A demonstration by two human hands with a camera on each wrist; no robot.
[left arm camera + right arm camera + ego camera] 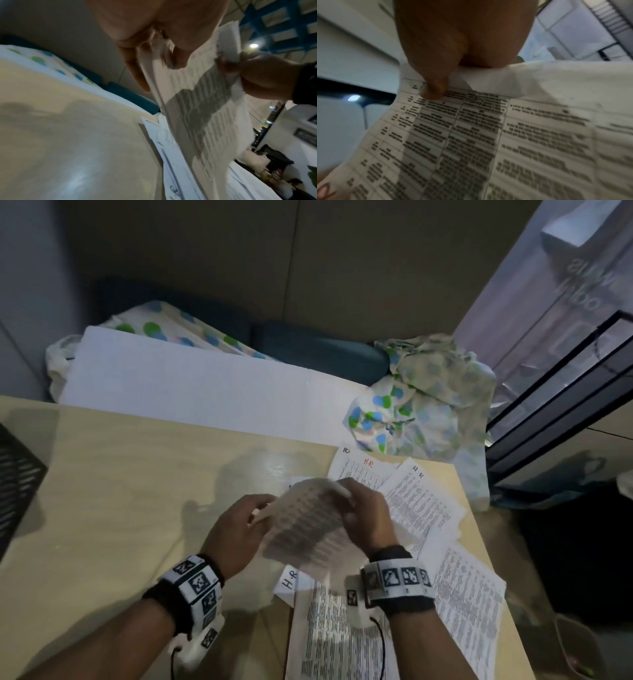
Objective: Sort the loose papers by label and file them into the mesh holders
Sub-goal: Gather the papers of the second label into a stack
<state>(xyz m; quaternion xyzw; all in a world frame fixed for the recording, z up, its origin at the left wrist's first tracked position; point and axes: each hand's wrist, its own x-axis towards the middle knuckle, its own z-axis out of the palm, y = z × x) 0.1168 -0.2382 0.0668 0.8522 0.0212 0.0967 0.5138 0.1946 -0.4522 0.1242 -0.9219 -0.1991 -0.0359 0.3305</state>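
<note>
Both hands hold a small stack of printed sheets [305, 522] up above the wooden table [137, 491]. My left hand [239, 529] pinches the stack's left edge, and the sheet edges [154, 75] show between its thumb and fingers. My right hand [363, 515] grips the top right corner, with the thumb [433, 86] pressed on a printed table on the page [471, 135]. Loose papers lie on the table under and right of the hands: one marked "HR" in red [363, 470], one marked "H.R" [291, 580], and more text sheets [469, 594]. A black mesh holder [17, 484] shows at the far left edge.
A white foam board [191, 392] leans behind the table. A crumpled dotted cloth [421, 412] lies at the table's back right corner, and another dotted cloth [164, 326] lies on a teal sofa [318, 350]. A black-framed glass partition [561, 405] stands to the right.
</note>
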